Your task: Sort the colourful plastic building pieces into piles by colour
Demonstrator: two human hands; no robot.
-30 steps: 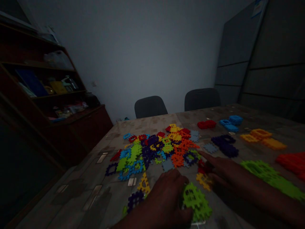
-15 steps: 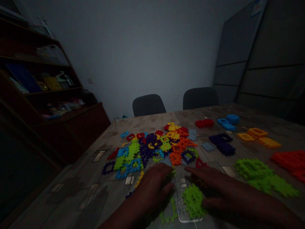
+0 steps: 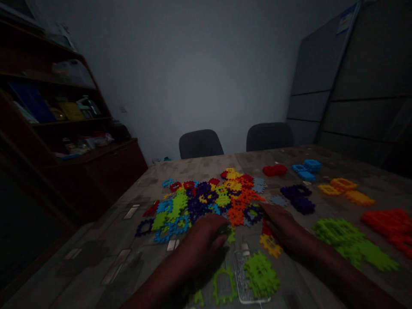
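Observation:
A mixed heap of colourful notched plastic pieces (image 3: 201, 201) spreads over the middle of the table. At its near edge is my left hand (image 3: 210, 234), fingers curled, with a green piece (image 3: 231, 235) by the fingertips; what it grips, if anything, is hidden. My right hand (image 3: 278, 221) reaches to the heap's right side, its fingers stretched over a red piece (image 3: 266, 227) and beside a yellow piece (image 3: 271, 245). Between my forearms a stack of green pieces (image 3: 261, 274) rests on a clear tray (image 3: 240, 283), next to a green frame piece (image 3: 224, 285).
Sorted groups lie to the right: red (image 3: 275, 170), blue (image 3: 305, 169), dark purple (image 3: 298, 198), yellow (image 3: 346, 191), green (image 3: 354, 242) and orange-red (image 3: 389, 227). Two chairs (image 3: 201, 143) stand behind the table (image 3: 106, 249). A shelf cabinet (image 3: 96, 167) is at the left.
My right hand has moved away from the tray toward the heap's right side, uncovering the yellow piece. My left hand has shifted slightly left. The view has tilted a little.

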